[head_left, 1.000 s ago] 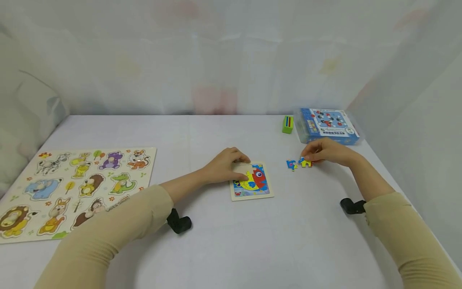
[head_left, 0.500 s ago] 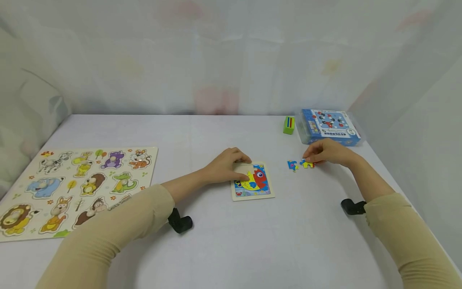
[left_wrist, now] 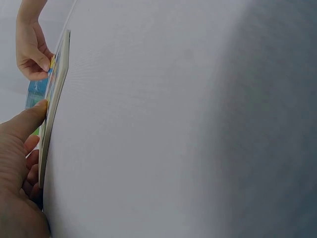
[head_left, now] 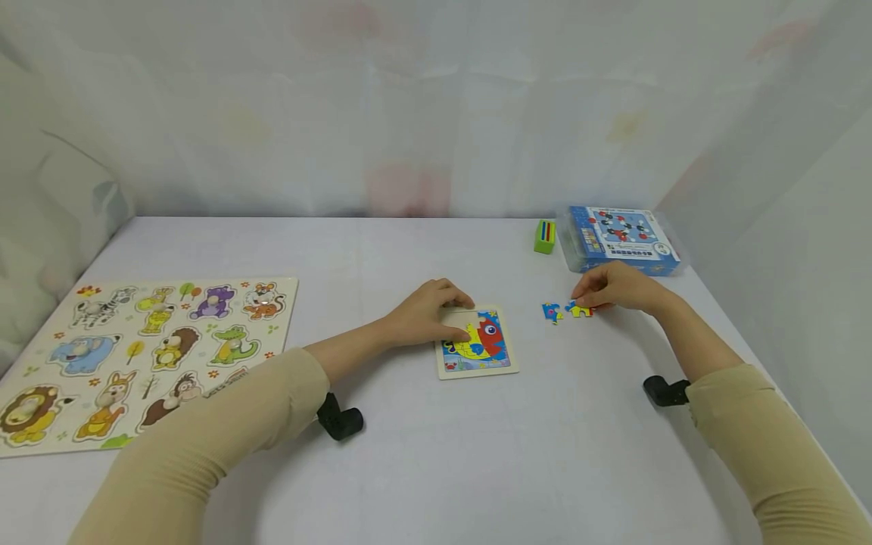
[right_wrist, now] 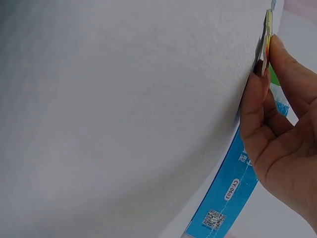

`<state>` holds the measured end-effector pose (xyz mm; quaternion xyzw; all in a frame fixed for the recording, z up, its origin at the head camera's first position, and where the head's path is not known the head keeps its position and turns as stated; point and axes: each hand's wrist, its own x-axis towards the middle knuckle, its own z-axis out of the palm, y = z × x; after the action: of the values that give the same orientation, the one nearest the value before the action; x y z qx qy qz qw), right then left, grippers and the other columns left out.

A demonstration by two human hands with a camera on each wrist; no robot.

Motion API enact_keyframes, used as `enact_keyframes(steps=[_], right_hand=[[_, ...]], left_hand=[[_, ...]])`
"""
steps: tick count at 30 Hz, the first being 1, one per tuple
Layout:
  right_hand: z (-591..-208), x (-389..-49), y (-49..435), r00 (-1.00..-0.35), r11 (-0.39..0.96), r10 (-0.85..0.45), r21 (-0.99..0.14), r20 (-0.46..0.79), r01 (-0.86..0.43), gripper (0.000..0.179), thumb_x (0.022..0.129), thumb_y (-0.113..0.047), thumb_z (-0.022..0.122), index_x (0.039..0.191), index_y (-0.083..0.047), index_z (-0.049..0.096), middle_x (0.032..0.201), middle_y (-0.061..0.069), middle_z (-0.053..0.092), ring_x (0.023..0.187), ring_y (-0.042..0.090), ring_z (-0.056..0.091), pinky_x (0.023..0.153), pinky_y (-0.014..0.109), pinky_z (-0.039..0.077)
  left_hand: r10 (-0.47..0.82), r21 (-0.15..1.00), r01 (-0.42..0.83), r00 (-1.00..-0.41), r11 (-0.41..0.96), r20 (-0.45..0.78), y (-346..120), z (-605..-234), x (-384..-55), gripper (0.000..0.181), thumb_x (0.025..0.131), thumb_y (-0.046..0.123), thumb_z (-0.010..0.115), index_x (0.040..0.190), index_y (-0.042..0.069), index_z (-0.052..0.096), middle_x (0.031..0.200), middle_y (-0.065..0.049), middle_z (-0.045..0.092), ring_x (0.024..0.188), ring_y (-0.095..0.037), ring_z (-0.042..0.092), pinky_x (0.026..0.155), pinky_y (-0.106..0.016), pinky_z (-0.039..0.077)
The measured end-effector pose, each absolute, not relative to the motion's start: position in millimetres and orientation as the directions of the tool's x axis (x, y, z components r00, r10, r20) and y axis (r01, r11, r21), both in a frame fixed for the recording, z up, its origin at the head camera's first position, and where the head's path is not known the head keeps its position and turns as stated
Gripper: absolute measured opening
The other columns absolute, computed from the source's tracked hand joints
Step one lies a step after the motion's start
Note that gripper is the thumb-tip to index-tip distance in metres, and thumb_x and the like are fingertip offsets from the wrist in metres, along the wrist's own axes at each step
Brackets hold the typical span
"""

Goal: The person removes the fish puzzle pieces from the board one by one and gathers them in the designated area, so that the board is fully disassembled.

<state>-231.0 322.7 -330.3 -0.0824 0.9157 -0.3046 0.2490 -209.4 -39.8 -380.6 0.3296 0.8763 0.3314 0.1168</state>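
A small square jigsaw puzzle (head_left: pixel 489 337) with a red and yellow fish lies in a pale frame mid-table. My left hand (head_left: pixel 428 312) grips it at its left side, thumb on the yellow part and curled fingers along the edge; the hand covers its upper left. In the left wrist view the puzzle (left_wrist: pixel 55 82) appears edge-on under the thumb. To the right, my right hand (head_left: pixel 616 286) pinches a yellow, red and blue puzzle piece (head_left: pixel 580 309) between thumb and fingers. The right wrist view has this piece (right_wrist: pixel 267 42) tilted up at the fingertips. A loose blue piece (head_left: pixel 552 312) lies just left of it.
A large animal puzzle board (head_left: pixel 146 352) occupies the left of the table. Behind my right hand stands a blue box in clear plastic (head_left: pixel 623 236), beside a small green block (head_left: pixel 544 236) with coloured stripes. Pale curtains hang at the back.
The piece in my right hand has tipped slightly and shifted a little right, towards the fingers. My left hand keeps its place on the puzzle.
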Motion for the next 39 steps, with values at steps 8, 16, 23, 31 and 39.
enact_keyframes(steps=[8,16,23,31,39], right_hand=[[-330.5,-230.6,322.7,-0.865,0.803,-0.299,-0.596,-0.403,0.0,0.025,0.092,-0.02,0.07,0.108,-0.001,0.071,0.085,0.0,0.071,0.078,0.01,0.06,0.072,0.022,0.054],[-330.4,-229.6,322.8,-0.866,0.798,-0.307,-0.603,-0.394,-0.009,0.027,0.092,-0.022,0.069,0.11,-0.002,0.069,0.09,0.003,0.071,0.079,0.01,0.06,0.073,0.023,0.054],[-327.3,-227.2,312.3,-0.906,0.833,-0.288,-0.548,-0.311,-0.077,0.027,0.094,-0.026,0.066,0.113,-0.007,0.07,0.099,0.008,0.07,0.082,0.016,0.059,0.072,0.025,0.051],[-323.3,-222.8,279.7,-0.932,0.826,-0.302,-0.543,-0.2,-0.151,0.023,0.094,-0.025,0.065,0.113,-0.013,0.069,0.104,0.008,0.064,0.085,0.021,0.056,0.066,0.025,0.047],[-324.1,-221.9,244.4,-0.882,0.731,-0.452,-0.623,-0.138,-0.277,0.02,0.092,-0.017,0.069,0.109,-0.009,0.071,0.1,0.007,0.069,0.083,0.02,0.058,0.067,0.022,0.048]], left_hand=[[0.656,0.661,0.496,-0.755,0.563,0.008,-39.5,-381.5,-210.3,0.05,0.083,0.035,0.078,0.127,0.015,0.063,0.126,-0.001,0.06,0.122,-0.02,0.049,0.109,-0.038,0.04],[0.659,0.662,0.501,-0.752,0.557,0.016,-39.1,-383.2,-211.1,0.05,0.083,0.034,0.078,0.127,0.014,0.063,0.126,-0.001,0.06,0.121,-0.02,0.049,0.108,-0.037,0.04],[0.655,0.665,0.497,-0.755,0.558,0.014,-39.7,-382.6,-210.8,0.049,0.083,0.034,0.078,0.126,0.014,0.064,0.125,-0.001,0.06,0.12,-0.019,0.049,0.108,-0.037,0.04],[0.647,0.67,0.488,-0.762,0.56,0.014,-38.5,-381.8,-211.2,0.05,0.082,0.035,0.079,0.125,0.014,0.064,0.123,-0.002,0.06,0.118,-0.019,0.05,0.107,-0.038,0.041],[0.636,0.652,0.481,-0.771,0.587,-0.004,-28.6,-380.2,-214.4,0.052,0.081,0.039,0.078,0.124,0.013,0.064,0.117,-0.003,0.061,0.112,-0.018,0.051,0.101,-0.035,0.043]])
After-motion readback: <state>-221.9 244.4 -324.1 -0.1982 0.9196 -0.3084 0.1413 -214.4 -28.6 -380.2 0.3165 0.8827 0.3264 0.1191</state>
